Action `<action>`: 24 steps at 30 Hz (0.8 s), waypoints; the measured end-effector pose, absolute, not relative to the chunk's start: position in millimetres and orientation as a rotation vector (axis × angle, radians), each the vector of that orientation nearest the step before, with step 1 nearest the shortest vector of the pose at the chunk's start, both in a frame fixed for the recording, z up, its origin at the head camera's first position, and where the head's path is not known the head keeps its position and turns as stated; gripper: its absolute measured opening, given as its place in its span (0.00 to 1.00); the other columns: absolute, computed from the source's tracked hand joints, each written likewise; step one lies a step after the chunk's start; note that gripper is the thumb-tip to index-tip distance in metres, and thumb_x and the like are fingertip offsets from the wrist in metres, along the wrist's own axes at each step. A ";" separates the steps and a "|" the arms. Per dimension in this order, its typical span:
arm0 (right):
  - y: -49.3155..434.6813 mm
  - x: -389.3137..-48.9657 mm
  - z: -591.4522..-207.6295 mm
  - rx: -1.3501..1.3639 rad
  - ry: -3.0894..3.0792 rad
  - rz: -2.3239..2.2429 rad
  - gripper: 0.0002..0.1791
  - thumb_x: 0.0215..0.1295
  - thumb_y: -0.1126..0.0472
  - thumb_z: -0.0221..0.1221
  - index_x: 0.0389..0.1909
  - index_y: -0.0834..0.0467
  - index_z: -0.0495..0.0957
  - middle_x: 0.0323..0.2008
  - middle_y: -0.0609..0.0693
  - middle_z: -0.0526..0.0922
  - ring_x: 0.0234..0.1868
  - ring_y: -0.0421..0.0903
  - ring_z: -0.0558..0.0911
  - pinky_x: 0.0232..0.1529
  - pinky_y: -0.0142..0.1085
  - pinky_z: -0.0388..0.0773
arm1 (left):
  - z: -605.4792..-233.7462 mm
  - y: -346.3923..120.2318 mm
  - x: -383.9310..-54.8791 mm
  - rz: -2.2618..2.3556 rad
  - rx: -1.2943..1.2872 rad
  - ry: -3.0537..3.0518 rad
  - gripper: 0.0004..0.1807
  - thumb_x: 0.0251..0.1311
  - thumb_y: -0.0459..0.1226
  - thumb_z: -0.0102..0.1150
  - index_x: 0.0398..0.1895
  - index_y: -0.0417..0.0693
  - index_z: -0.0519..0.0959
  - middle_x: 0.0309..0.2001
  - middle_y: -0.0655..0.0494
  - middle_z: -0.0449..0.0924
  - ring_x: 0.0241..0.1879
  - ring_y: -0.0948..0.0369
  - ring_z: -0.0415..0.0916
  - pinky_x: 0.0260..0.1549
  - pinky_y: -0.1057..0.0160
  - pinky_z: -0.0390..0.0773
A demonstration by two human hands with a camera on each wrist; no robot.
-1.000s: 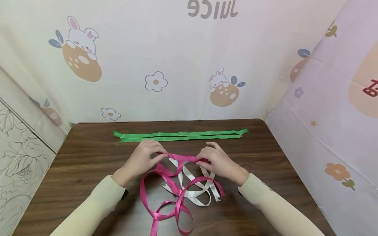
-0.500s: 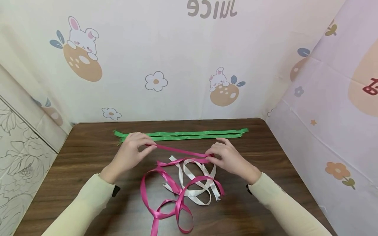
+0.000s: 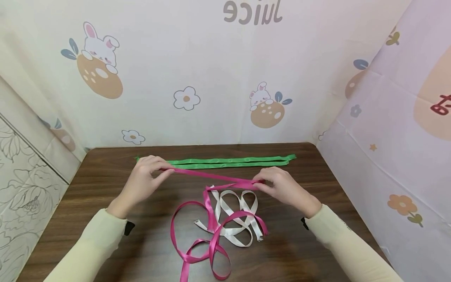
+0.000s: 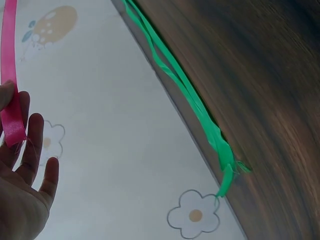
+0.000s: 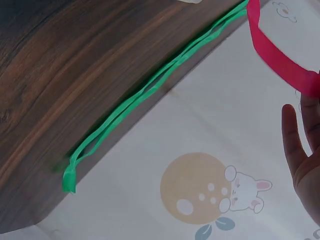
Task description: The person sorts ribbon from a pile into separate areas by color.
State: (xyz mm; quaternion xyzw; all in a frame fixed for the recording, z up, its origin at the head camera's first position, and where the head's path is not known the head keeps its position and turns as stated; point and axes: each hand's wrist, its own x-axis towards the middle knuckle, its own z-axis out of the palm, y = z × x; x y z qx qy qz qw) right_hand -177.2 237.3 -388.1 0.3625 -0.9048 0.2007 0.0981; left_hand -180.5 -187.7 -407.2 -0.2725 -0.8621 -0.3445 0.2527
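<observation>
A pink ribbon (image 3: 208, 174) is drawn taut between the two hands in the head view. My left hand (image 3: 143, 181) pinches its frayed end between thumb and fingers, as the left wrist view shows with the ribbon end (image 4: 12, 125) lying over the fingers. Farther along, my right hand (image 3: 282, 186) pinches the same ribbon, and the rest falls from there in loose loops to the table. A white ribbon (image 3: 230, 232) lies in loops under and beside the pink coils. In the right wrist view the right hand (image 5: 307, 160) is partly cut off.
A green ribbon (image 3: 229, 162), folded lengthwise, stretches along the far part of the brown wooden table (image 3: 299, 250); the left hand covers part of its left end. A patterned cloth (image 3: 211, 58) hangs behind the table, and another (image 3: 387, 129) hangs at the right.
My hands have moved apart, the left going left and farther from me, the right going right. The pink length between them has grown longer and straighter, and its slack loop has lifted.
</observation>
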 end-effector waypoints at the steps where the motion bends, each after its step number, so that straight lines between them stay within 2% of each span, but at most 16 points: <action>1: 238.4 -177.4 -387.5 1.064 -2.681 0.595 0.06 0.60 0.58 0.73 0.38 0.48 0.88 0.31 0.36 0.85 0.36 0.39 0.81 0.43 0.39 0.80 | -407.7 -189.6 -180.8 -0.933 -0.729 -2.344 0.09 0.51 0.33 0.78 0.35 0.50 0.89 0.34 0.59 0.88 0.39 0.62 0.80 0.54 0.56 0.70; 5: 242.8 -178.3 -385.8 1.033 -2.683 0.621 0.07 0.59 0.59 0.74 0.37 0.47 0.88 0.31 0.36 0.85 0.33 0.39 0.80 0.37 0.34 0.78 | -409.8 -195.9 -181.7 -0.911 -0.688 -2.360 0.08 0.51 0.32 0.79 0.34 0.49 0.89 0.34 0.58 0.88 0.39 0.61 0.80 0.51 0.56 0.70; 9: 247.0 -179.7 -384.1 1.008 -2.668 0.647 0.08 0.57 0.60 0.75 0.37 0.49 0.88 0.31 0.37 0.86 0.33 0.36 0.80 0.36 0.35 0.81 | -413.8 -201.3 -182.5 -0.904 -0.658 -2.382 0.08 0.51 0.33 0.79 0.35 0.48 0.89 0.34 0.57 0.88 0.38 0.60 0.79 0.47 0.59 0.70; 13: 250.9 -181.3 -383.5 1.003 -2.640 0.687 0.09 0.57 0.62 0.75 0.37 0.50 0.88 0.32 0.40 0.87 0.35 0.36 0.81 0.36 0.35 0.82 | -418.3 -206.0 -183.2 -0.950 -0.621 -2.384 0.09 0.50 0.32 0.79 0.35 0.50 0.90 0.33 0.58 0.88 0.37 0.63 0.77 0.40 0.70 0.71; 17: 255.5 -183.3 -385.2 0.976 -2.629 0.782 0.09 0.58 0.63 0.74 0.38 0.50 0.87 0.33 0.39 0.86 0.34 0.33 0.78 0.34 0.30 0.79 | -423.3 -210.2 -184.4 -1.051 -0.581 -2.377 0.10 0.51 0.31 0.79 0.34 0.53 0.90 0.32 0.60 0.88 0.36 0.68 0.75 0.34 0.79 0.71; 24: 264.5 -187.7 -388.5 0.933 -2.560 0.945 0.11 0.57 0.67 0.74 0.38 0.50 0.87 0.35 0.39 0.86 0.32 0.32 0.75 0.31 0.24 0.73 | -431.0 -215.7 -184.2 -1.213 -0.489 -2.354 0.07 0.54 0.32 0.77 0.34 0.54 0.90 0.31 0.60 0.86 0.32 0.71 0.71 0.30 0.76 0.70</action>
